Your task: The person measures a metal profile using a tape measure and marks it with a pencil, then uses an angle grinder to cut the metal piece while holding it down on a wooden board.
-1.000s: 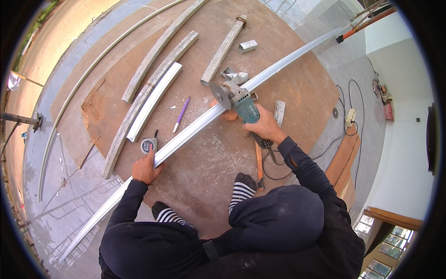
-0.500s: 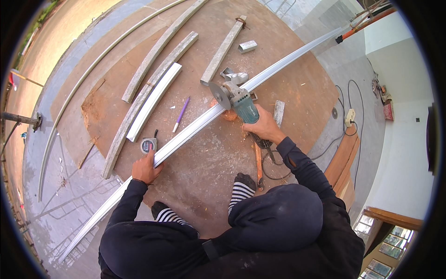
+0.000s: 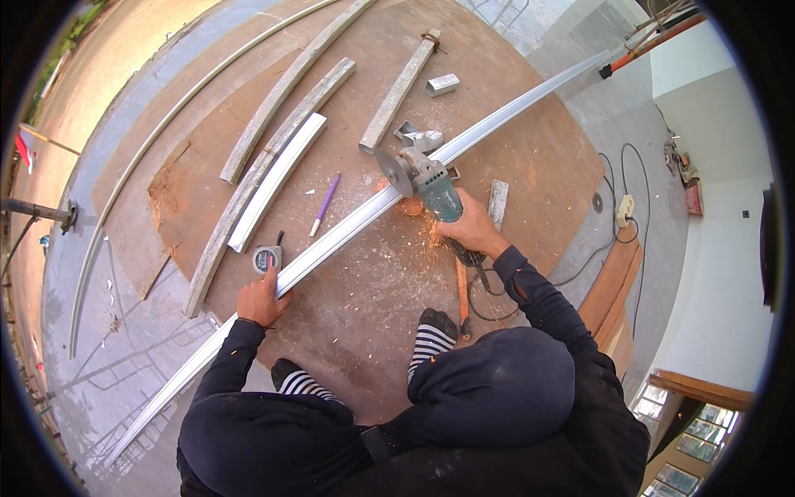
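Observation:
A long white metal rail [image 3: 323,245] lies diagonally across the board beneath me. My left hand [image 3: 263,300] is closed on its lower-left part. My right hand [image 3: 470,224] grips a teal angle grinder [image 3: 439,192] whose cutting disc [image 3: 395,172] stands against the rail near its middle, with orange sparks spraying toward me. Beside my left hand lies a tape measure [image 3: 264,258], with a purple pen [image 3: 325,201] above it. Short metal offcuts [image 3: 421,137] sit behind the grinder, another [image 3: 498,205] right of it. An orange-handled tool [image 3: 463,306] lies by my right foot.
Grey bars [image 3: 290,91], a shorter white piece [image 3: 273,186] and a long curved tube [image 3: 141,157] lie to the left. At right are a cable with a socket strip [image 3: 623,211], wooden planks [image 3: 610,286] and a white wall [image 3: 720,265]. An orange pole [image 3: 654,45] stands top right.
The spray of sparks under the grinder has grown from faint specks to a dense orange burst. Both hands, the grinder and the rail have barely moved.

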The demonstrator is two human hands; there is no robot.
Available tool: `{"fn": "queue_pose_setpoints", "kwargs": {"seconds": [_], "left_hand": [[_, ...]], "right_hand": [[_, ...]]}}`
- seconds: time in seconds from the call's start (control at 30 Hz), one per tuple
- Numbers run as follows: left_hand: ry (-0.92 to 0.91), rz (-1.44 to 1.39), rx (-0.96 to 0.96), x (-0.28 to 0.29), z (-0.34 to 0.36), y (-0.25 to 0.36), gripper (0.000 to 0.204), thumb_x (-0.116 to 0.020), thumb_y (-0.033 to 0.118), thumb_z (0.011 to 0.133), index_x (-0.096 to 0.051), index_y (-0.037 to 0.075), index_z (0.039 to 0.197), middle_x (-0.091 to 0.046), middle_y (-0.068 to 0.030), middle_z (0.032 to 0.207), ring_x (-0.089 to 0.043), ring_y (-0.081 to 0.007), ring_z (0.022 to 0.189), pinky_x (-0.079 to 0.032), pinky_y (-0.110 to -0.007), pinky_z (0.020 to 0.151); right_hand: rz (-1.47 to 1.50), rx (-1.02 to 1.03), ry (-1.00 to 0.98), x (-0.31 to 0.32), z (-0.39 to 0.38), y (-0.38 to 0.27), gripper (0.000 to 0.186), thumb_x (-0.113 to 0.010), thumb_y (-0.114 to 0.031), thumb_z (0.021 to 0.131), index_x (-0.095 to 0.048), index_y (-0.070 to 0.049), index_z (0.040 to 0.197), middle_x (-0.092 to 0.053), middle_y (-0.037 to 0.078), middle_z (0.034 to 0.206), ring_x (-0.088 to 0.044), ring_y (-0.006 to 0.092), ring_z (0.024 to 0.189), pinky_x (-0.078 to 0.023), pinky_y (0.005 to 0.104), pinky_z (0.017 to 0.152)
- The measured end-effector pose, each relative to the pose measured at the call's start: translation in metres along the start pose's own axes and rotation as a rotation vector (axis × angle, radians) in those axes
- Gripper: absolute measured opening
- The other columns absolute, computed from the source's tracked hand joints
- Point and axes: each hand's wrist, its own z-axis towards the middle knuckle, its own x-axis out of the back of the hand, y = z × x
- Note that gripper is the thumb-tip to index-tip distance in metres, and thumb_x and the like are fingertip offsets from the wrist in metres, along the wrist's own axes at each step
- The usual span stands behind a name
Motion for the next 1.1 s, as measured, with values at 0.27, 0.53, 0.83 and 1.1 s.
{"fn": "queue_pose_setpoints", "kwargs": {"seconds": [0.27, 0.53, 0.83, 1.1], "left_hand": [[-0.008, -0.013, 0.018, 0.004, -0.001, 0.004, 0.041, -0.066, 0.04, 0.078, -0.052, 0.009, 0.102, -0.065, -0.0173, 0.08, -0.063, -0.0376, 0.07, -0.049, -0.046, 0.06], [-0.003, -0.008, 0.016, 0.002, 0.0, 0.002, 0.04, -0.065, 0.04, 0.078, -0.052, 0.009, 0.1, -0.065, -0.0173, 0.079, -0.063, -0.038, 0.069, -0.049, -0.047, 0.06], [0.017, -0.033, -0.006, 0.003, 0.0, 0.002, 0.043, -0.067, 0.04, 0.077, -0.051, 0.008, 0.102, -0.064, -0.0208, 0.076, -0.063, -0.0398, 0.069, -0.048, -0.047, 0.06], [0.01, -0.03, -0.002, 0.001, 0.0, 0.001, 0.045, -0.067, 0.04, 0.077, -0.051, 0.008, 0.104, -0.064, -0.0222, 0.075, -0.062, -0.0407, 0.069, -0.048, -0.047, 0.06]], "right_hand": [[0.003, 0.0, -0.001, -0.002, -0.001, 0.003, 0.062, -0.077, -0.028, 0.063, -0.052, 0.002, 0.111, -0.064, 0.019, 0.096, -0.063, 0.027, 0.088, -0.048, 0.0348, 0.079], [-0.008, 0.0, -0.018, 0.0, -0.003, 0.009, 0.063, -0.077, -0.028, 0.063, -0.051, 0.003, 0.112, -0.063, 0.02, 0.097, -0.063, 0.0282, 0.089, -0.048, 0.0355, 0.08], [0.015, -0.031, -0.056, 0.002, -0.009, 0.008, 0.064, -0.075, -0.025, 0.066, -0.05, 0.002, 0.118, -0.061, 0.015, 0.102, -0.059, 0.022, 0.093, -0.045, 0.0327, 0.084], [-0.013, -0.069, -0.052, 0.002, -0.013, 0.003, 0.062, -0.076, -0.026, 0.065, -0.052, 0.002, 0.115, -0.062, 0.016, 0.096, -0.06, 0.023, 0.089, -0.046, 0.0336, 0.081]]}}
